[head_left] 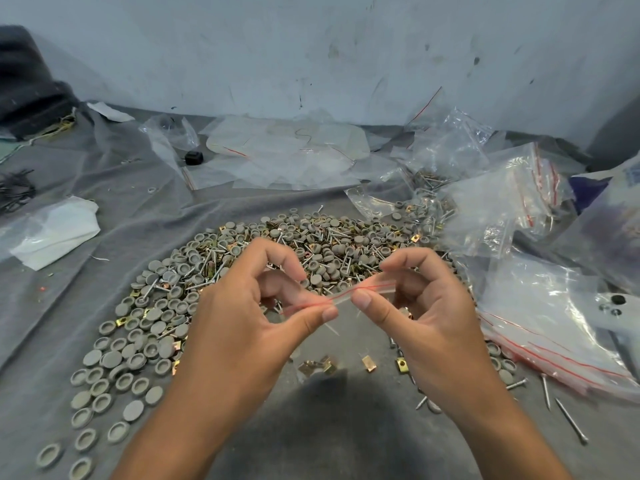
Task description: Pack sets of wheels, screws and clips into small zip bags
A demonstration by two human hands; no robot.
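Centre of frame: I see both hands up w/ a small zip bag (341, 295) stretched between them. Left hand (249, 317) pinches its left end, thumb & index fingers closed on the red-striped edge; right hand (420, 306) pinches the right end the same way. Behind & to the left, a big pile of grey wheels (149, 327), screws (568, 426) & brass clips (369, 362) spread on the grey-covered desk (329, 445). Right side of frame: heap of empty zip bags (540, 306).
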